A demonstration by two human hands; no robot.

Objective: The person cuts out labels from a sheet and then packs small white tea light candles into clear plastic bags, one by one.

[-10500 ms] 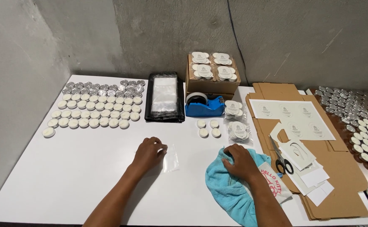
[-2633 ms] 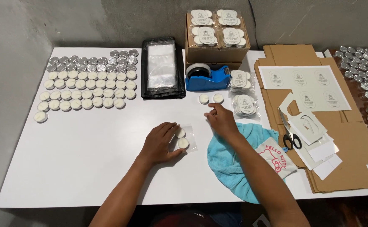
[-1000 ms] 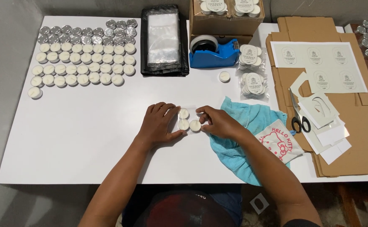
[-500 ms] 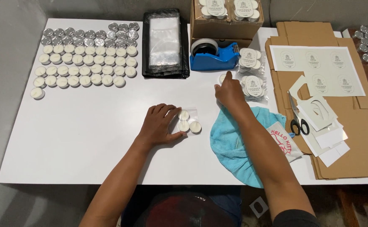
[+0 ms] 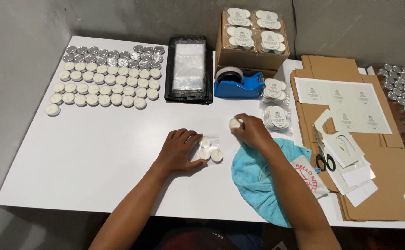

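White candle [image 5: 234,123] pinched in right hand [image 5: 253,132], seemingly above table [image 5: 96,162].

The right hand [image 5: 253,131] holds one tealight [image 5: 235,123]; the left hand [image 5: 179,149] presses a clear bag [image 5: 210,148] holding three.

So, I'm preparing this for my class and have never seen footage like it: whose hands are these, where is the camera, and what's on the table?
One camera, worn on a person's head, looks down at their own two bare hands. The left hand rests on a small clear bag holding three white tealight candles. The right hand holds one more tealight above a blue cloth. On the white table lie rows of tealights, a stack of clear bags, a blue tape dispenser, scissors and label sheets on flat cardboard.
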